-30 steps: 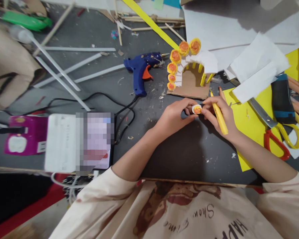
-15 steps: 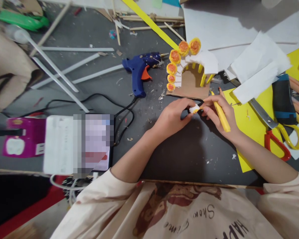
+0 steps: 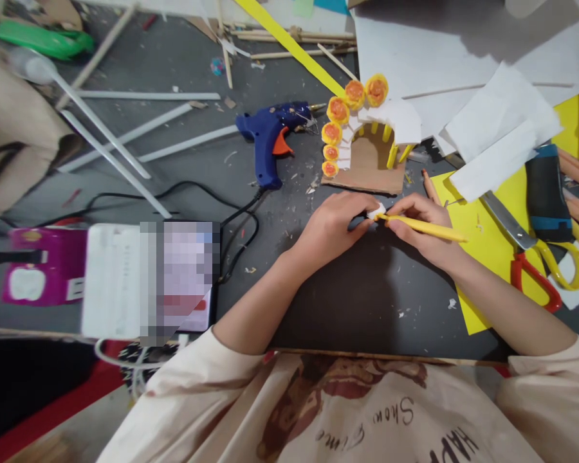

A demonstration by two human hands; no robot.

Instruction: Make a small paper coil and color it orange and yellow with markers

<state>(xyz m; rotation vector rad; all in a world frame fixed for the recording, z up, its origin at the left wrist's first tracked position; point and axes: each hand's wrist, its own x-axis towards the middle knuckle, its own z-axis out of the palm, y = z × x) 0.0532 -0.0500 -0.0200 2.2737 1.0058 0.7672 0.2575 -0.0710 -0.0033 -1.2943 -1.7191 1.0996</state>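
Between thumb and fingers, my left hand pinches a small white piece with some yellow on it. My right hand is closed on a yellow pen, its tip touching or nearly touching the white piece. Just beyond my hands stands a cardboard model with a white arch. Round orange-and-yellow flowers line the left side of the arch, and thin yellow posts show inside it.
A blue glue gun lies left of the model, its cable running toward a phone. Scissors rest on yellow paper at the right. White glue sticks lie at the left, white paper at the right.
My right hand has turned the yellow pen from resting back between the fingers to a writing grip, with its tip brought to the white piece. My left hand has stayed nearly still.
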